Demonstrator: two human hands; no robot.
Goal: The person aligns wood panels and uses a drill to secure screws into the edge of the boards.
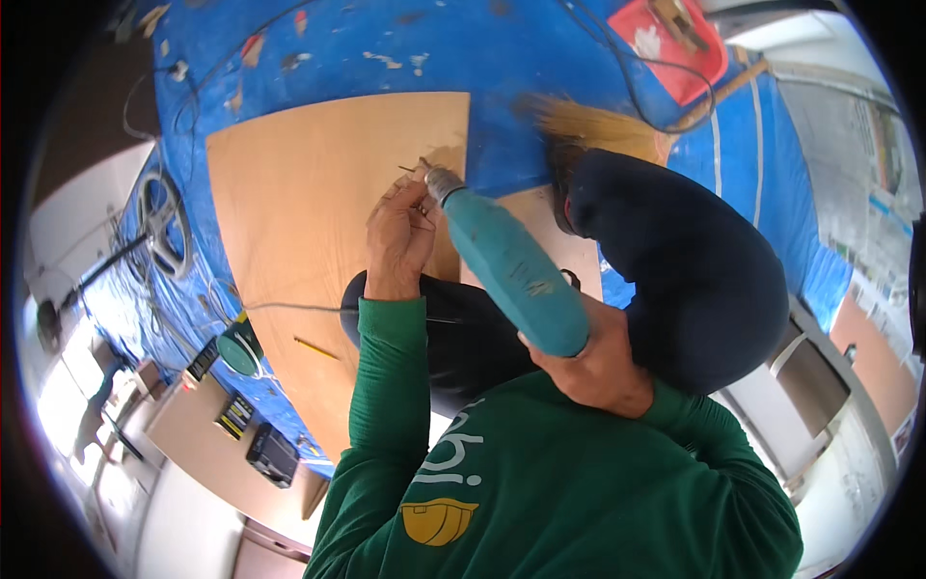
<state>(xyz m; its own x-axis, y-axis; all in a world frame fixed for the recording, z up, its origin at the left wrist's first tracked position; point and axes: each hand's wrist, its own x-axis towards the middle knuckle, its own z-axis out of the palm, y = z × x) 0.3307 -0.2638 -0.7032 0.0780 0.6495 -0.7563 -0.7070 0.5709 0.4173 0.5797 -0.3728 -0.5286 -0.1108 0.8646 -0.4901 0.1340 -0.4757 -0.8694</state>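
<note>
As the right hand [603,362] wraps the teal, elongated power drill [521,275], nose toward eleven o'clock, the left hand [400,236] bunches half-curled beside its silvery metal chuck [444,183], hold unclear, so best keep the drill motionless.

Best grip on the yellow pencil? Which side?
I'd pinch the yellow pencil mid-length from above, thumb and finger across its two long edges. It's thin, seems to lie flat on the wooden board, and has bare wood along both sides. The left hand is nearer, but it's up by the drill's chuck.
</note>
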